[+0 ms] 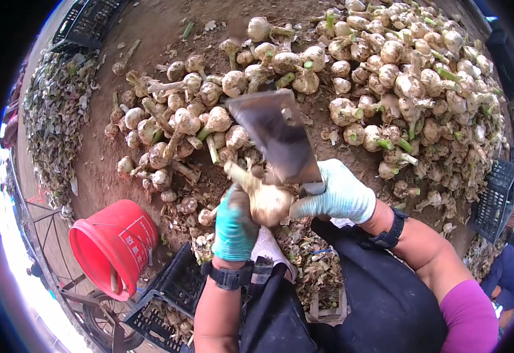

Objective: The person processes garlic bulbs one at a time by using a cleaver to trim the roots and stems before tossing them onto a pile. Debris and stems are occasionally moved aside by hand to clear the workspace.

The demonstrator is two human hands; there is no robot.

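Ground (151, 23): bare brown earth is seen across the upper view, strewn with husks and cut stalks.
Garlic heap (410, 76): a wide spread of unpeeled bulbs with green stems is piled over the top and right of the ground; a smaller cluster (174, 129) is laid to the left of the blade.
Trimmings (54, 117): a band of dry skins and stalks is heaped along the left edge, well apart from the hands.
Red bucket (116, 244): it is tipped on its side at lower left, just beside a black crate (174, 294).
Second crate (495, 200): a black crate is set at the right edge, near the heap.
Cleaver (274, 138): a broad dark blade is held tilted, its point directed up and left, its lower edge touching the held bulb.
Right hand (336, 194): gloved in pale blue-white, it is wrapped tightly round the cleaver handle; the handle itself is hidden.
Left hand (233, 226): gloved in teal, its fingers are curled and pressed against the bulb; a black wrist strap is worn.
Garlic bulb (266, 200): it is gripped between the two hands above the lap, its stem pointed up and left under the blade.
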